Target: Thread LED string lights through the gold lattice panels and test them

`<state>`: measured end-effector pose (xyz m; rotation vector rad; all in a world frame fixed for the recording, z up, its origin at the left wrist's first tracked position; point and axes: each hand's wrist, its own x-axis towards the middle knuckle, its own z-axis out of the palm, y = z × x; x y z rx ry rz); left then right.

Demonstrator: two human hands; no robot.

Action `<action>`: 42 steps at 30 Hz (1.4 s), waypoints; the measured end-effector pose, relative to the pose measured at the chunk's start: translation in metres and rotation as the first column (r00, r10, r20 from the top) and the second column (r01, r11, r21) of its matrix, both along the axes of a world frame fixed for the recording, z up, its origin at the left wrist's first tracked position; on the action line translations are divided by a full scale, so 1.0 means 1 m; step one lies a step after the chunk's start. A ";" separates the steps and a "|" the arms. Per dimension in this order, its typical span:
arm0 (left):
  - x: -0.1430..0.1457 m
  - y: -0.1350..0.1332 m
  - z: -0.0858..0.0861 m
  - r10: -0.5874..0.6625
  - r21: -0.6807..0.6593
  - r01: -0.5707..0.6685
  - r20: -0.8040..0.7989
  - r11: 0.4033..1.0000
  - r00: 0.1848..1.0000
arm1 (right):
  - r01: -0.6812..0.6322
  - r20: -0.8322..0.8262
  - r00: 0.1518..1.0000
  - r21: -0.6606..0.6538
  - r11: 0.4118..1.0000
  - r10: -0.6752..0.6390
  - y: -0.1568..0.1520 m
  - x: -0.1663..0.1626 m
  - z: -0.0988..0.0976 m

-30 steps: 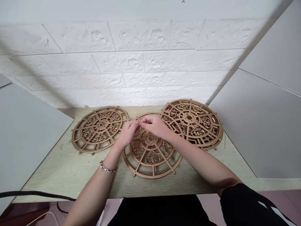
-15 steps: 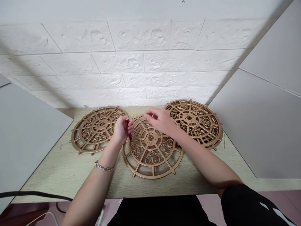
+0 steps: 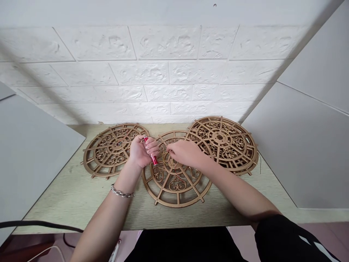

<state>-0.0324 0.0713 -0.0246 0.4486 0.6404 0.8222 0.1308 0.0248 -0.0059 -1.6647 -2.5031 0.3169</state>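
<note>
In the head view, my left hand (image 3: 143, 151) is closed around a slim red cylinder (image 3: 154, 159) with a silvery upper end; its exact kind I cannot make out. A thin dark wire runs from near its top toward the middle disc. My right hand (image 3: 184, 150) pinches thin wires (image 3: 167, 152) over the hub of a gold openwork disc (image 3: 177, 204), patterned with spokes and scrolls, which lies flat below both hands. More fine wires, some yellowish or red, lie loose around that hub. My right hand covers part of the disc.
A similar gold disc (image 3: 89, 165) lies at the left, and a stack of them (image 3: 247, 140) at the right. Behind the pale green table (image 3: 73, 198) stands a white brick-pattern wall (image 3: 155, 72). Grey panels (image 3: 308, 145) flank both sides. A black cable (image 3: 40, 224) crosses the front left edge.
My right hand has come down toward the middle disc's hub, its fingers closing in. My left hand has turned, showing more of the red cylinder.
</note>
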 end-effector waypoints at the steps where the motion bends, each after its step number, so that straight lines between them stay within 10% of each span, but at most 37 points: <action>1: 0.000 0.000 0.000 0.000 -0.006 0.000 0.009 1.000 1.000 | 0.003 0.011 1.000 -0.009 1.000 -0.003 0.000 0.000 0.000; 8: 0.001 -0.001 0.001 -0.004 -0.035 0.006 0.056 0.999 0.998 | -0.087 0.024 0.996 -0.111 0.990 0.091 0.002 0.009 0.001; 13: 0.002 -0.001 -0.001 -0.022 -0.049 0.025 0.060 0.998 0.998 | -0.128 -0.081 0.987 0.120 0.985 0.138 0.002 0.005 -0.002; 22: 0.005 0.000 -0.004 -0.077 -0.037 0.081 0.078 0.996 0.994 | -0.121 0.241 0.968 0.188 0.975 0.074 0.007 -0.009 -0.027; 29: 0.002 0.003 -0.007 -0.062 -0.027 0.065 0.100 0.998 0.993 | -0.067 -0.113 0.990 0.188 0.980 0.089 0.006 -0.002 -0.010; 36: 0.001 0.004 -0.012 -0.075 -0.019 0.078 0.143 0.997 0.987 | 0.006 -0.801 0.597 0.071 0.997 0.054 0.001 0.010 0.014; 42: 0.001 0.006 -0.015 -0.065 -0.040 0.073 0.185 0.997 0.981 | -0.220 -0.930 0.365 -0.133 0.967 -0.045 -0.006 0.013 0.029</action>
